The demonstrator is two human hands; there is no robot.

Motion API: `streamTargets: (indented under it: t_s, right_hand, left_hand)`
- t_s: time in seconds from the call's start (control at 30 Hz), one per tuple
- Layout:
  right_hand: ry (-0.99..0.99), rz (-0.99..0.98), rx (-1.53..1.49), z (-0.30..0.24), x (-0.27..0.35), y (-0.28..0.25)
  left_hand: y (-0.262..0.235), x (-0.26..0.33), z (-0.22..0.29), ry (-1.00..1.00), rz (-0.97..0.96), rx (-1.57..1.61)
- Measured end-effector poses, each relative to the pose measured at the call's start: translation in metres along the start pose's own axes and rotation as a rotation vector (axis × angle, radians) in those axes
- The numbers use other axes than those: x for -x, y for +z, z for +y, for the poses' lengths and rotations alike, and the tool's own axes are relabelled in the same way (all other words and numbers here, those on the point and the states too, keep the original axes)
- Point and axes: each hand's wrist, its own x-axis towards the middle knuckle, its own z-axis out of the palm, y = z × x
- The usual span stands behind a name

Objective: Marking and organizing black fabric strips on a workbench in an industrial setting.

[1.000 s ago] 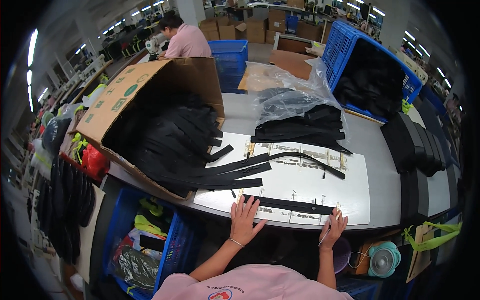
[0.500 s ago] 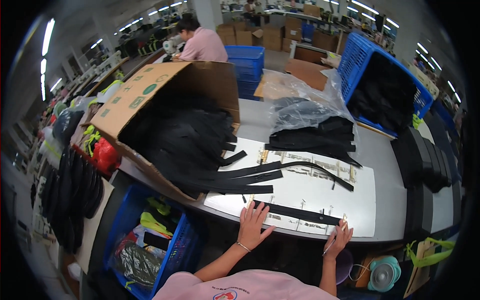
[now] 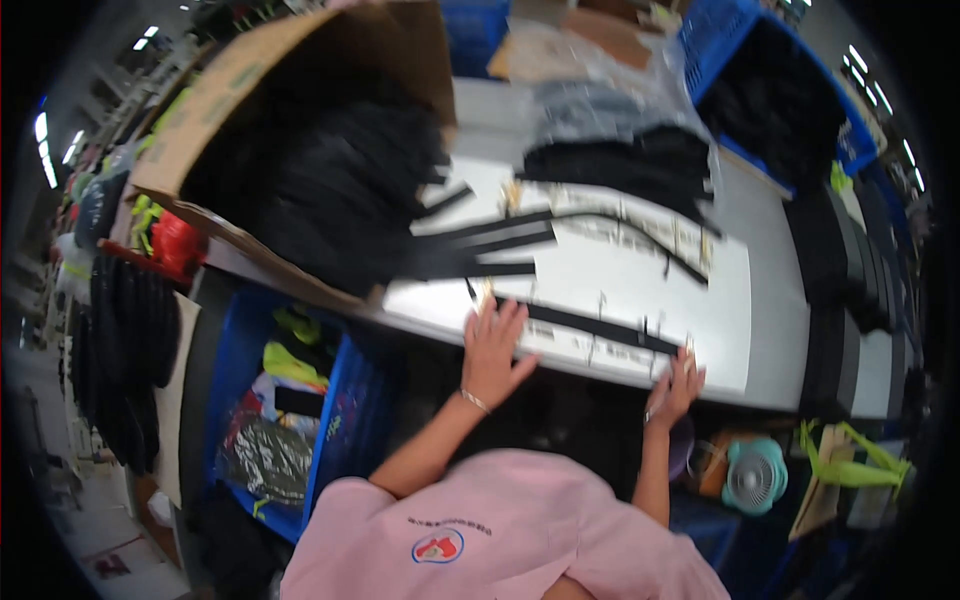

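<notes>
A narrow black strip that looks like a zipper (image 3: 600,326) lies along the near edge of a white board (image 3: 720,330). My left hand (image 3: 492,350) rests at the strip's left end with its fingers spread, the tips on the board. At the right end, my right hand (image 3: 680,385) has its fingertips on or beside the strip; its fingers look stretched out, though blurred. Farther back on the board, another thin black strip (image 3: 640,240) curves to the right. More flat black strip ends (image 3: 500,270) reach out from the cardboard box (image 3: 160,180).
The box is heaped with black strips. A clear plastic bag (image 3: 590,90) and a stack of black strips (image 3: 620,165) lie behind the board. A blue crate (image 3: 725,30) leans at back right. Below the table's left side stands a blue bin (image 3: 222,400); a teal fan (image 3: 752,477) sits lower right.
The whole view has tilted down, so the table appears higher and more of my pink shirt shows. Both hands stay at the strip's two ends, which has not visibly shifted on the board.
</notes>
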Motion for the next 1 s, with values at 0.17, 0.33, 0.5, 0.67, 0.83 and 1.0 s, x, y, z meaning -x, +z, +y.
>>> streamTargets:
  t_s: [0.17,0.33,0.5,0.67,0.83,1.0]
  right_hand:
    - [-0.008,-0.003,0.004,-0.0026,-0.0024,-0.001]
    - [0.001,0.005,0.006,-0.0061,-0.0055,-0.0013]
    - [-0.009,0.006,-0.018,-0.0054,-0.0049,-0.003]
    - [0.014,-0.014,-0.023,-0.0045,-0.0035,-0.0012]
    - [0.011,-0.017,-0.028,-0.0013,-0.0012,0.0006]
    - [-0.019,-0.003,-0.001,0.0019,0.0006,0.0013]
  left_hand:
    - [0.002,-0.0019,-0.0022,0.023,0.023,0.001]
    - [-0.0012,-0.0029,-0.0013,0.011,0.0,0.009]
    - [-0.0022,-0.0033,0.0016,-0.011,-0.023,0.011]
    - [-0.0012,-0.0042,0.0036,-0.032,0.028,-0.004]
    - [0.0015,-0.0037,0.0037,-0.039,0.053,-0.001]
    - [0.0035,-0.0032,0.0032,-0.043,0.074,-0.003]
